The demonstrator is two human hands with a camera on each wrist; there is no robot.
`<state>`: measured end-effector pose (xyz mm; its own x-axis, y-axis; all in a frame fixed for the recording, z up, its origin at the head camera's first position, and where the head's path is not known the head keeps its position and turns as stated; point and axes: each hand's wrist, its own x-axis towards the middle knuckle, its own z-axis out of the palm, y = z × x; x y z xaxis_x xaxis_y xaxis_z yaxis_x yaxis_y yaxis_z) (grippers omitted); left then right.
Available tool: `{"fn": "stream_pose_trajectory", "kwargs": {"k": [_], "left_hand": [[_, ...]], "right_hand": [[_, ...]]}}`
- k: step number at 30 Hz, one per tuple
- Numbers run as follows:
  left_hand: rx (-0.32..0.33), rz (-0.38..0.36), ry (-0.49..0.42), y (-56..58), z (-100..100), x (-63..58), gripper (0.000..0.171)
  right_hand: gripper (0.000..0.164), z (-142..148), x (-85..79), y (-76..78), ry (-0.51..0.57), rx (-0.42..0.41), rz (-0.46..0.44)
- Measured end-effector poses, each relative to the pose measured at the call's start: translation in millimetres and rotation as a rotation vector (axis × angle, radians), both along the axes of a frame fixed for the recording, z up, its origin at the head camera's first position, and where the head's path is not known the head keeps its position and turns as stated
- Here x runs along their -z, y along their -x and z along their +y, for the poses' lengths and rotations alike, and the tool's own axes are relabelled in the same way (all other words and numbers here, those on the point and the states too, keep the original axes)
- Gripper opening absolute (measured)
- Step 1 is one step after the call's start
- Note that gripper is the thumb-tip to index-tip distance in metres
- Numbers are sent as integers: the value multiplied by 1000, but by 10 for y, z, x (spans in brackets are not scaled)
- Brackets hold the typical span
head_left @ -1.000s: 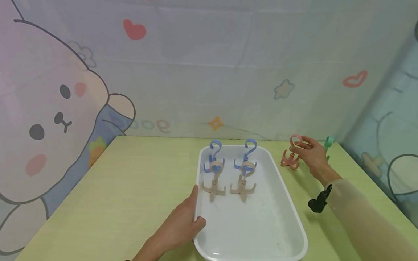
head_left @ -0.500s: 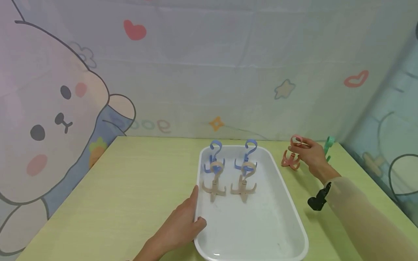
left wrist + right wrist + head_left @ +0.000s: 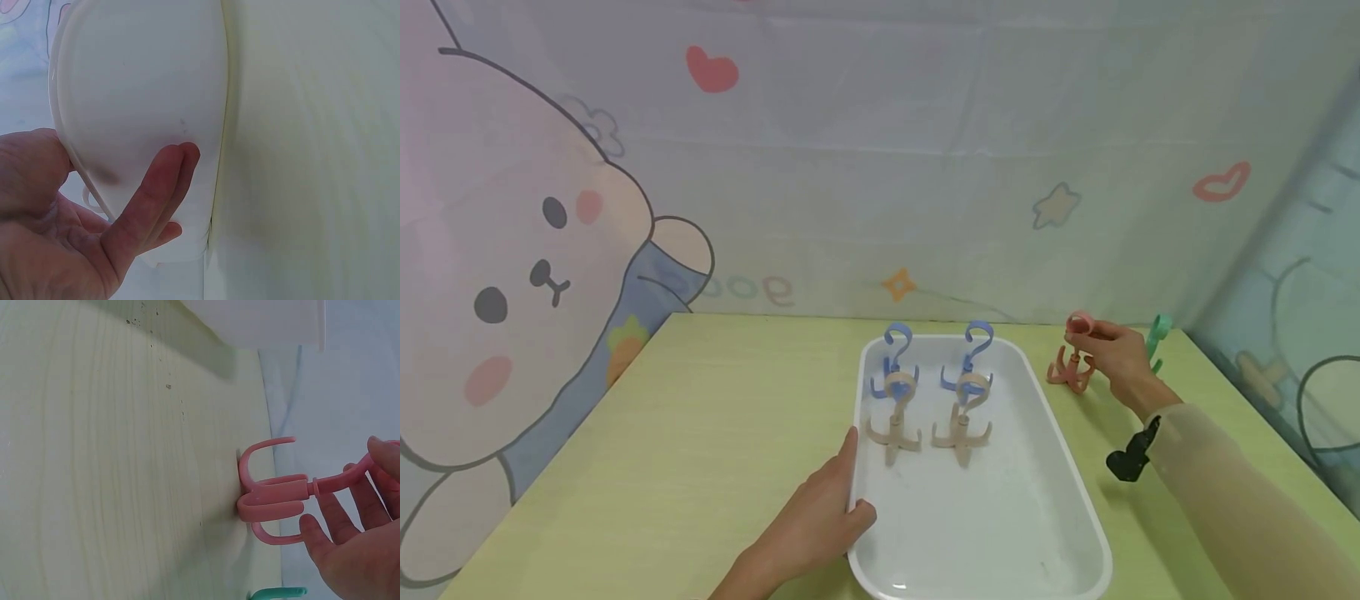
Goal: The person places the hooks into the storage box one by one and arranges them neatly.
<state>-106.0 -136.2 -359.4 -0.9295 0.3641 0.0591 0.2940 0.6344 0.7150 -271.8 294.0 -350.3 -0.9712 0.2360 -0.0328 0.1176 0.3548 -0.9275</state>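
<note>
My left hand [image 3: 808, 517] grips the near left side of a white plastic tray [image 3: 985, 525], thumb over the rim and fingers against the outer wall. In the left wrist view those fingers [image 3: 153, 194] lie on the tray's wall. To the right of the tray, my right hand [image 3: 1116, 358] pinches the curved top of a pink rotating hanger hook [image 3: 1071, 377] with several prongs. In the right wrist view the pink hook [image 3: 275, 497] is upright, its base at the table surface; whether it bears weight there I cannot tell.
Two blue hooks [image 3: 891, 387] stand at the tray's far end, with two beige hooks [image 3: 962, 432] in front. A green hook [image 3: 1159, 327] stands on the table behind my right hand, partly hidden. A patterned cloth [image 3: 850, 167] hangs behind the pale yellow-green table [image 3: 700, 433].
The pink hook has turned slightly in my right hand, its prongs shifting a little. My left hand and the tray keep their places.
</note>
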Motion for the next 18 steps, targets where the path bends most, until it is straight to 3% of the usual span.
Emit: {"fn": "stream_pose_trajectory", "kwargs": {"k": [18], "left_hand": [[10, 14, -1, -10, -1, 1, 90]], "right_hand": [[60, 58, 23, -23, 121, 5, 34]]}}
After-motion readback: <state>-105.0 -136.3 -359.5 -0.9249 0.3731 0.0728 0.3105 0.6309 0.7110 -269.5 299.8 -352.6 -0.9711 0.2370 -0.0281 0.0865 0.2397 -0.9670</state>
